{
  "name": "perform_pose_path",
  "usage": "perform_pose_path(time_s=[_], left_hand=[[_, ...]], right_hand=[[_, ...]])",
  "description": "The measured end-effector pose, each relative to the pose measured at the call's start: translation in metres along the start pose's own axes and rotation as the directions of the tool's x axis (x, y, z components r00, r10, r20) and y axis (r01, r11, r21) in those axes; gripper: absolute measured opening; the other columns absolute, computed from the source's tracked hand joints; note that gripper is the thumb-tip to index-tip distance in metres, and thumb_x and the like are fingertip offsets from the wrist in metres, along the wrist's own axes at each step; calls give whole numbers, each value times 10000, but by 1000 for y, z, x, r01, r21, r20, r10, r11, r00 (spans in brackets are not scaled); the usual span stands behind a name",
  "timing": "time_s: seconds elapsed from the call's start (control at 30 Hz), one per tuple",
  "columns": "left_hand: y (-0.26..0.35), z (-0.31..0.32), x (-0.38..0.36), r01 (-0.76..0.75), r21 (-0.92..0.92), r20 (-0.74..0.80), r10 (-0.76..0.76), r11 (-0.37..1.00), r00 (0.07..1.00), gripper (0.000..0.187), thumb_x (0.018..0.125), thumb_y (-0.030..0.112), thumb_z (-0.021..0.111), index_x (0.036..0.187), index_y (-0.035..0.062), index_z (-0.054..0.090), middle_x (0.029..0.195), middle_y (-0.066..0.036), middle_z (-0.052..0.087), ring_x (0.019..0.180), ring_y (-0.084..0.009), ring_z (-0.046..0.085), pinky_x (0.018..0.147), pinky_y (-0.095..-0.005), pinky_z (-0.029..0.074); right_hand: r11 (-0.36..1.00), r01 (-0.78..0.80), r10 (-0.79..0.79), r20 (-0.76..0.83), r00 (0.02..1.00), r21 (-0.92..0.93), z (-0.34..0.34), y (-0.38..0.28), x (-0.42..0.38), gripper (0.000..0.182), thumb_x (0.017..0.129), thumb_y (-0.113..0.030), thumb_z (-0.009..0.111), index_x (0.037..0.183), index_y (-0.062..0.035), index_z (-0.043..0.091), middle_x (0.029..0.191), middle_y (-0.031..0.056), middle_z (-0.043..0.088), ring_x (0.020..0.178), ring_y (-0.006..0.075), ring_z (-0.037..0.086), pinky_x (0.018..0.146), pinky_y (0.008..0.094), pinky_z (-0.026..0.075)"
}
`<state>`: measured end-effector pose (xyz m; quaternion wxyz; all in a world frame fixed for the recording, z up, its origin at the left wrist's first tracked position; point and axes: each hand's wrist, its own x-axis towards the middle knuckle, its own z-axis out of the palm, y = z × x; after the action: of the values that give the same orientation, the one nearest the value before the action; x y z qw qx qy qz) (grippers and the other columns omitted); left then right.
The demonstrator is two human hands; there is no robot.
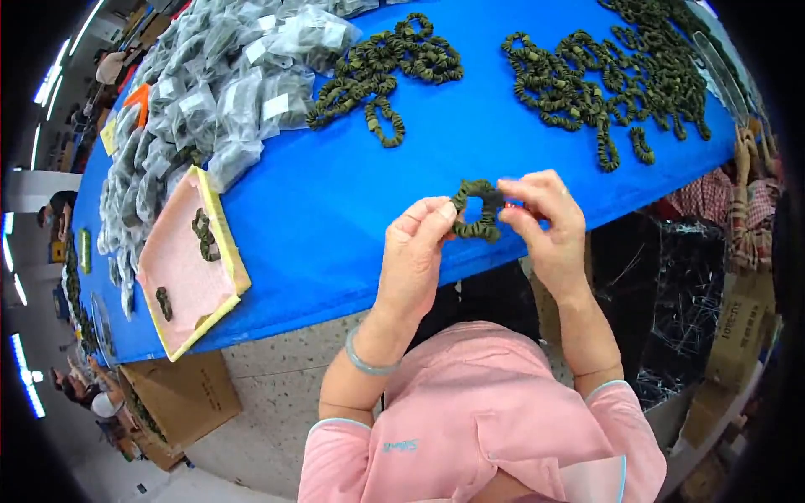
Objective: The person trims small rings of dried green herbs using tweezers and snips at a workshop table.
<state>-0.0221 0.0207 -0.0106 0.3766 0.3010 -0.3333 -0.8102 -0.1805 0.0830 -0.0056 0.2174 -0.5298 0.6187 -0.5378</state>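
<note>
A dark green scrunchie is held above the near edge of the blue table. My left hand pinches its left side between thumb and fingers. My right hand is at its right side, thumb and fingers curled toward each other around a small dark piece with a bit of red; its exact shape is too small to make out. Past my hands lie a pile of green scrunchies and a larger pile at the right.
Bagged items are heaped at the back left. A pink tray with yellow edges holds a few scrunchies. Below the table stands a cardboard box. Other people are at the far left.
</note>
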Motion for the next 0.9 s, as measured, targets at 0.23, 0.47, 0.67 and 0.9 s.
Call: perform_pose_path(time_s=[0.23,0.47,0.67,0.9], left_hand=[[7,6,-2,13,47,136,-19,999,991,141,906,120,595,977,10,647,904,-72,640,775,-103,545,753,-201,434],[13,0,1,78,141,188,-104,987,977,130,887,86,613,978,10,668,929,-68,639,768,-98,525,736,-189,423],[8,-3,2,-43,130,216,14,991,976,114,863,43,631,955,8,689,964,-60,634,777,-88,502,699,-181,408],[5,-1,0,-98,158,128,78,983,989,168,778,-27,679,931,40,702,923,-40,623,778,-100,489,668,-202,404]], right_hand=[[831,-351,268,244,932,431,-7,10,12,255,711,-64,756,962,-76,715,795,10,547,681,107,448,613,199,342],[932,-38,3,95,995,361,0,8,20,269,718,79,696,921,-94,729,751,-27,514,610,55,371,536,183,312],[951,37,-66,86,994,307,-2,13,20,319,724,111,665,954,-102,727,762,-19,515,606,61,355,539,188,318],[982,67,-87,106,990,178,-3,13,21,332,727,74,691,1014,-93,711,820,7,525,611,80,388,548,200,350]])
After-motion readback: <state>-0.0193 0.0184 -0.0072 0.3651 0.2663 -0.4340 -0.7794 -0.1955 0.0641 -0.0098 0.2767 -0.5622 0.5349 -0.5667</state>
